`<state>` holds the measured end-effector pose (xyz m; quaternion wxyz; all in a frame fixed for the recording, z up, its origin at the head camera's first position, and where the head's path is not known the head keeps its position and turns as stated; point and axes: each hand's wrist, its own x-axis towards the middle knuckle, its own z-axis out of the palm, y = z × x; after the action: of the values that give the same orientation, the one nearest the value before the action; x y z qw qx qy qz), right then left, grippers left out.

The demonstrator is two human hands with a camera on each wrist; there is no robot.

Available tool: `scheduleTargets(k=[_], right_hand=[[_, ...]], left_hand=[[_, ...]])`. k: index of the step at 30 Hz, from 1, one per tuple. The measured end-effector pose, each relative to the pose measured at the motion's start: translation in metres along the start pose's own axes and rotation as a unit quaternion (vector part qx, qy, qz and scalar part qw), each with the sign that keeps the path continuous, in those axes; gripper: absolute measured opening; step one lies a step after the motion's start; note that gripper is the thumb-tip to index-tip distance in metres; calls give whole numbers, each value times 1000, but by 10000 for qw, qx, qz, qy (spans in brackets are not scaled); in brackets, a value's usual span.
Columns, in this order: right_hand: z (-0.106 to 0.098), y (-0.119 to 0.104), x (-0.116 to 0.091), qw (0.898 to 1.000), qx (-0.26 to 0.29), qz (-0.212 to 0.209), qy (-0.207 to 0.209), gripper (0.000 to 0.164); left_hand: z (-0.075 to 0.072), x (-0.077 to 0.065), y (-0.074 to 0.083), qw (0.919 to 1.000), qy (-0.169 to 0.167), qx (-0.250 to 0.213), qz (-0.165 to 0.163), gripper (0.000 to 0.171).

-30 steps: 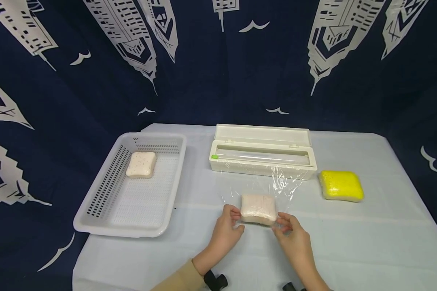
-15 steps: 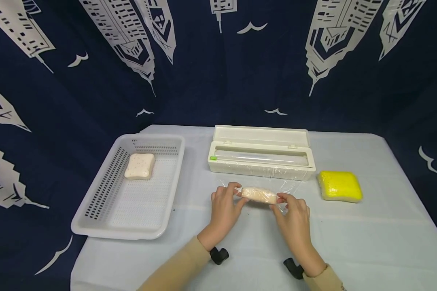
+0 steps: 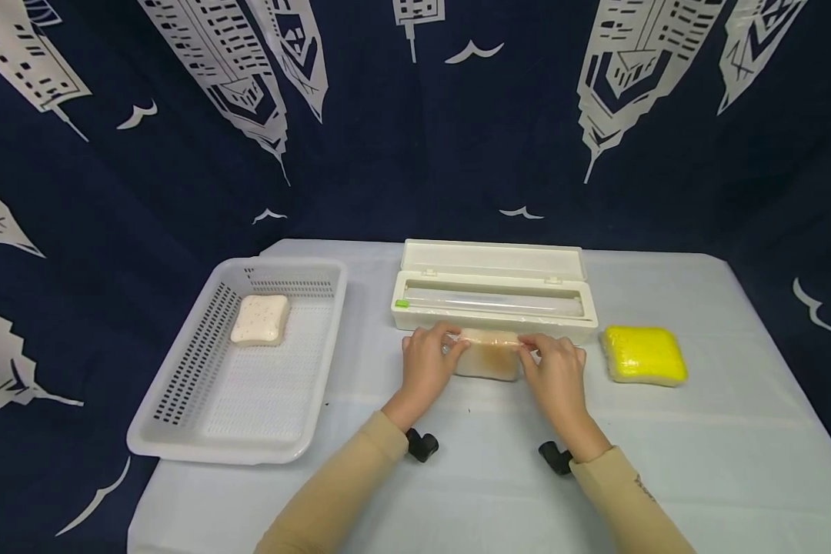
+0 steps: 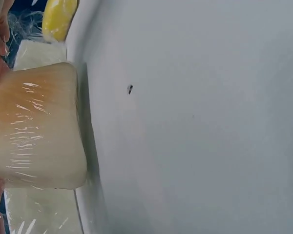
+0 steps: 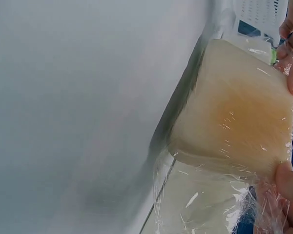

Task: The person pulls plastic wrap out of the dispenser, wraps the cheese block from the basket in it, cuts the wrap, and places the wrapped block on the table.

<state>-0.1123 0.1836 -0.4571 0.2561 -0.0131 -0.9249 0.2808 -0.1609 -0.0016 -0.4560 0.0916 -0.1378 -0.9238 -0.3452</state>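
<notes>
A pale, rounded-square bun [image 3: 488, 362] with a tan-browned face stands tilted up in front of the cling film dispenser [image 3: 495, 300]. Clear cling film [image 5: 200, 200] covers the bun, creased and bunched along one side in the right wrist view. My left hand [image 3: 427, 365] pinches the bun's upper left corner through the film. At the opposite upper corner, my right hand [image 3: 554, 377] pinches it between thumb and fingers. In the left wrist view the wrapped bun [image 4: 39, 126] shows its browned face with shiny wrinkles. The dispenser's lid is up, showing the roll inside.
A white perforated basket [image 3: 325, 385] stands at the left, holding a speckled cream-coloured block [image 3: 261, 320]. Right of the dispenser lies a yellow film-wrapped block [image 3: 644, 355]. White cloth [image 3: 734, 431] covers the table, and a dark patterned curtain [image 3: 415, 169] hangs behind.
Both hands have moved away from the body toward the dispenser, turning the bun over. Its browned face now shows, and the film stretch between bun and dispenser has shortened.
</notes>
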Motion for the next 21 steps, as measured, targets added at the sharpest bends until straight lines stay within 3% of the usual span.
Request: scheduleTargets(k=[13, 18, 21], right_hand=[[12, 10, 23, 9995, 128, 161, -230, 19], [12, 12, 24, 9987, 168, 310, -382, 21], [10, 13, 24, 9981, 180, 339, -473, 23]], left_hand=[[11, 22, -5, 9990, -68, -211, -389, 25], [9, 24, -8, 9980, -208, -328, -497, 25], [2, 25, -12, 9978, -126, -406, -505, 26]])
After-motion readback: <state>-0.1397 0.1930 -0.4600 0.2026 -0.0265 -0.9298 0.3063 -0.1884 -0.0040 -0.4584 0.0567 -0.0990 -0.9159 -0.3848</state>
